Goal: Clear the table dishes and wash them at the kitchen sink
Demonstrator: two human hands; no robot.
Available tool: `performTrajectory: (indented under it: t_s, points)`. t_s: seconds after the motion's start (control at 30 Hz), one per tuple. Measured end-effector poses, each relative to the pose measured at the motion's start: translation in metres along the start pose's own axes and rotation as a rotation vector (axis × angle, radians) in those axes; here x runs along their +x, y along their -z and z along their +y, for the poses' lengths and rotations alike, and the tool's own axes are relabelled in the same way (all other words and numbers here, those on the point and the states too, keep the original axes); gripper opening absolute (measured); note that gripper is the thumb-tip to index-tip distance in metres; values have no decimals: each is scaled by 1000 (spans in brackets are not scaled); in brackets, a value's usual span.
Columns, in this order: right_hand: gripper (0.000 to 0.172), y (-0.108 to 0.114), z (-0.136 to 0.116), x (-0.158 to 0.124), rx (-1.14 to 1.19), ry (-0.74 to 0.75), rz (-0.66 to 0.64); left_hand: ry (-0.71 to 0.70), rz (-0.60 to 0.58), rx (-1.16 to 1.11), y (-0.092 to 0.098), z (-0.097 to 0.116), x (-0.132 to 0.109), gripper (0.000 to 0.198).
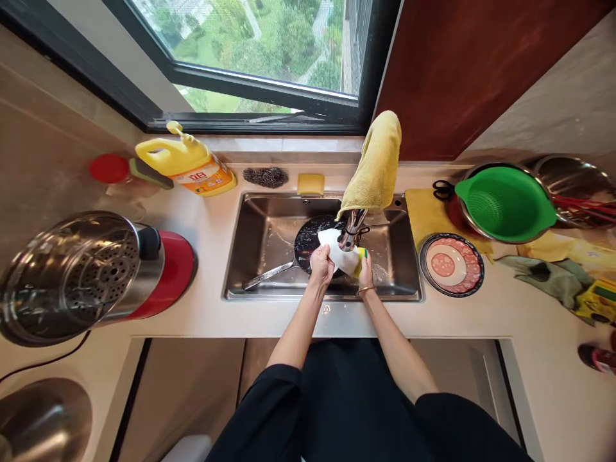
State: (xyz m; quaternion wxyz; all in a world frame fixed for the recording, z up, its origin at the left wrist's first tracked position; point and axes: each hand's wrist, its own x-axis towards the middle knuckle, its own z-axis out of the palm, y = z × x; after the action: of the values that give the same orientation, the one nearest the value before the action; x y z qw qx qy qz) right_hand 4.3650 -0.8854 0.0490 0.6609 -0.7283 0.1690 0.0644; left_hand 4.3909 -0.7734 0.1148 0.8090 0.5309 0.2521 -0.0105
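My left hand [321,264] grips the near edge of a white plate [337,251], holding it tilted over the steel sink [255,237] just under the faucet [353,230]. My right hand [365,273] is closed on a yellow and green sponge [361,258] pressed against the plate's right side. A black frying pan [310,239] with a long metal handle lies in the sink behind the plate.
A yellow cloth [376,163] drapes over the faucet. A patterned plate [451,264], green colander [505,202] and steel bowls sit on the right counter. Detergent jug [187,165], steel scourer [265,176] and yellow sponge [310,183] line the back. A steamer pot [86,273] stands left.
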Motion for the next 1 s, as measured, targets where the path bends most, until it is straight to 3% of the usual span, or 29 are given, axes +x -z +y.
performTrajectory:
  t_s: [0.1, 0.27, 0.33, 0.47, 0.57, 0.7, 0.83, 1.0]
  points:
    - [54, -6, -5, -25, -288, 98, 140, -3, 40, 36, -19, -11, 3, 35]
    - [35, -8, -42, -14, -750, 428, -66, -28, 20, -11, -19, -21, 1, 24]
    - [32, -9, -56, 0, -822, 465, -84, -30, 34, -71, -16, -21, 1, 23]
    - [36, -17, -65, 7, -897, 387, 71, 31, 85, -141, -14, -22, 1, 27]
    - [38, -15, -53, -11, -937, 501, -18, 94, 147, -195, -14, -21, -1, 35]
    - [30, -1, -37, -29, -900, 605, -118, 138, 99, -152, -15, -18, -3, 28]
    - [26, -4, -46, -24, -787, 536, -7, 84, 71, -68, -23, -11, -5, 21]
    - [35, -19, -68, -3, -551, 202, 188, -26, -69, 125, -31, -2, -12, 18]
